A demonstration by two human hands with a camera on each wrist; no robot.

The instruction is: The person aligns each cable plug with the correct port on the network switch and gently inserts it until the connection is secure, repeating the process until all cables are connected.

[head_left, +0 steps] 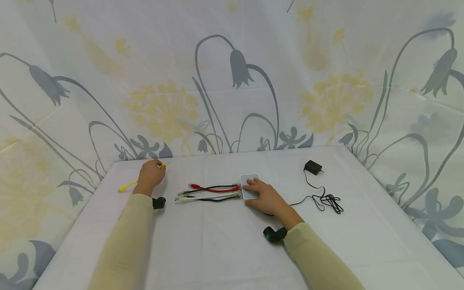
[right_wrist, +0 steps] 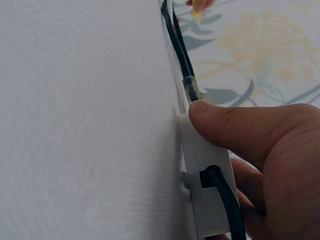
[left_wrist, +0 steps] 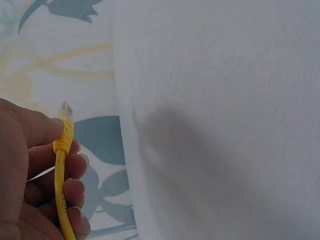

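My left hand pinches a yellow network cable by its boot, thumb against fingers. The clear plug points up past the thumb tip, and the cable's other end hangs out to the left. My right hand grips a small white network switch, fingers over its top and thumb on its side. A black power lead is plugged into the switch's near side. Several short network cables, black, red and white, lie side by side with their right ends at the switch's left edge.
At the right, a black power adapter lies on the white tablecloth, its cord bunched in loops below it. A flowered cloth hangs behind the table. A small black camera is on each wrist.
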